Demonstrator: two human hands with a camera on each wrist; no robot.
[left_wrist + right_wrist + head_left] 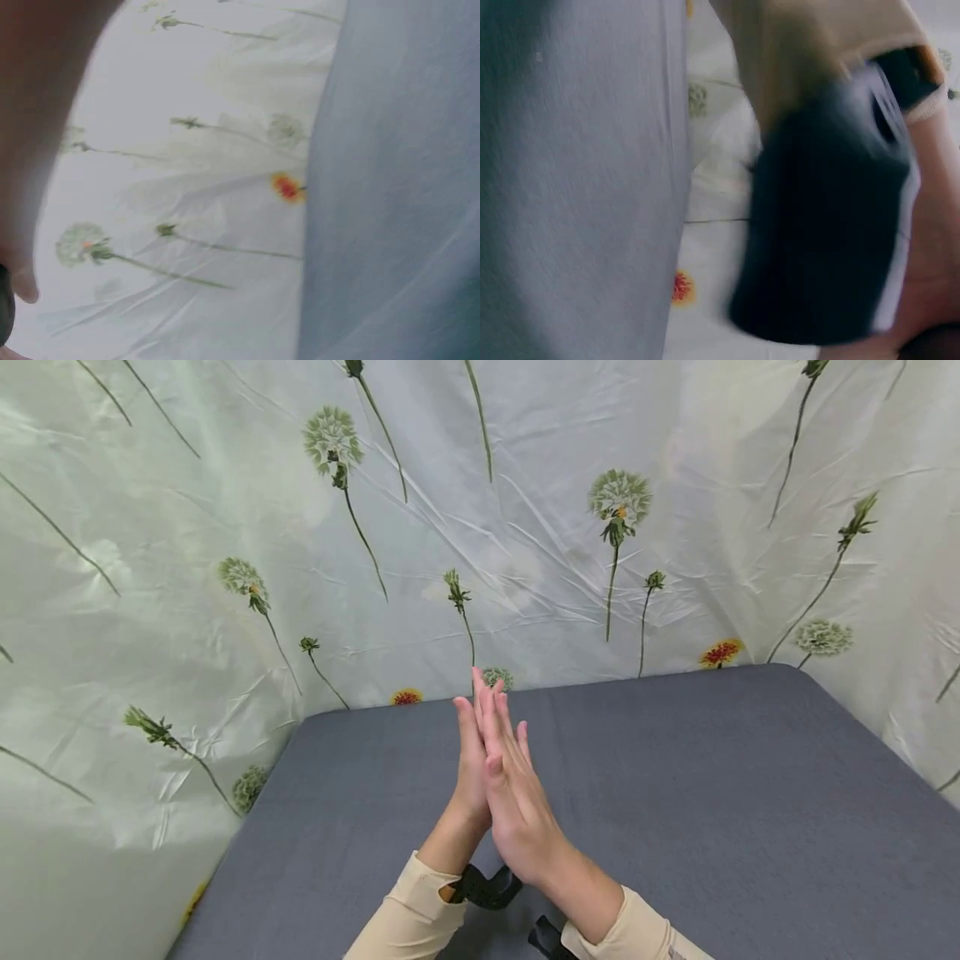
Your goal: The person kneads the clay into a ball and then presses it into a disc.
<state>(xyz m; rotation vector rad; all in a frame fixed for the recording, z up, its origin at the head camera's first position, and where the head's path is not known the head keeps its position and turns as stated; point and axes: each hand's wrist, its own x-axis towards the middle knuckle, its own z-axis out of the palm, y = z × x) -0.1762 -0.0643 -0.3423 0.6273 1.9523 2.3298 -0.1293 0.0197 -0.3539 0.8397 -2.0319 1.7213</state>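
Observation:
In the head view my left hand [471, 771] and right hand [520, 810] are raised palm to palm, fingers pointing up and away. The fingers of both are straight, and no object shows between the palms. The right hand covers much of the left. Each forearm wears a cream sleeve [411, 906], with a black wrist device [489, 888] strapped at the left wrist. In the right wrist view the dark device [825, 217] on the left wrist fills the middle, blurred.
Beneath the hands lies a dark grey cloth-covered table [712, 793]. Behind and around it hangs a pale curtain [525, 527] printed with dandelions and a few red-yellow flowers. The curtain meets the table's far edge.

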